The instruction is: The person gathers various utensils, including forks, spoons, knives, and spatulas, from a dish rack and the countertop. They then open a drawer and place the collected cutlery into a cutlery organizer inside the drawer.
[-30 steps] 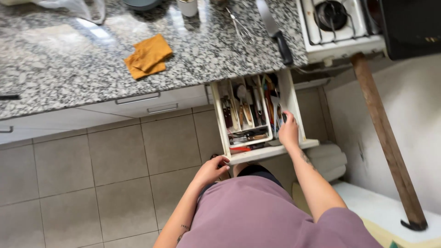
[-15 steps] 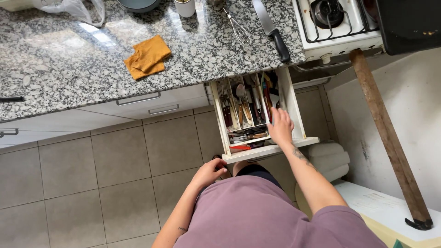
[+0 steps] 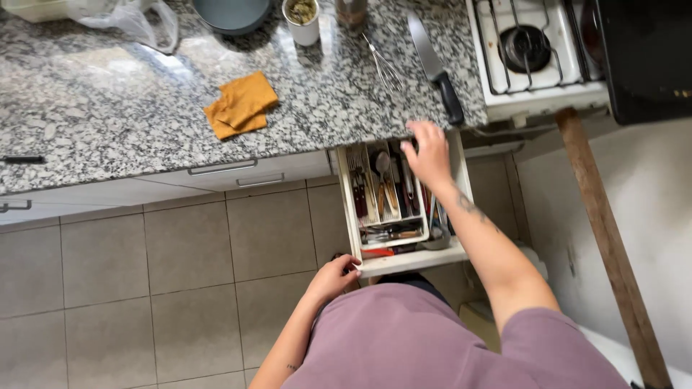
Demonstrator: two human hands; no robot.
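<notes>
Right hand [image 3: 430, 153] deep in open white cutlery drawer [image 3: 404, 261], fingers spread over utensils, grasping nothing visible. Left hand [image 3: 333, 277] curled on drawer front edge. Advisable: steady drawer, pick single handle, avoid blades beside fingers.

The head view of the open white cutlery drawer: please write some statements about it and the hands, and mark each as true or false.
1. The white cutlery drawer is pulled open. True.
2. The right hand reaches into the back of the drawer. True.
3. The left hand holds the black-handled kitchen knife. False: it touches the drawer's front edge; the knife lies on the grey speckled granite counter.
4. The folded orange cloth lies inside the drawer. False: it lies on the counter.
5. A metal whisk lies beside the knife. True.
</notes>
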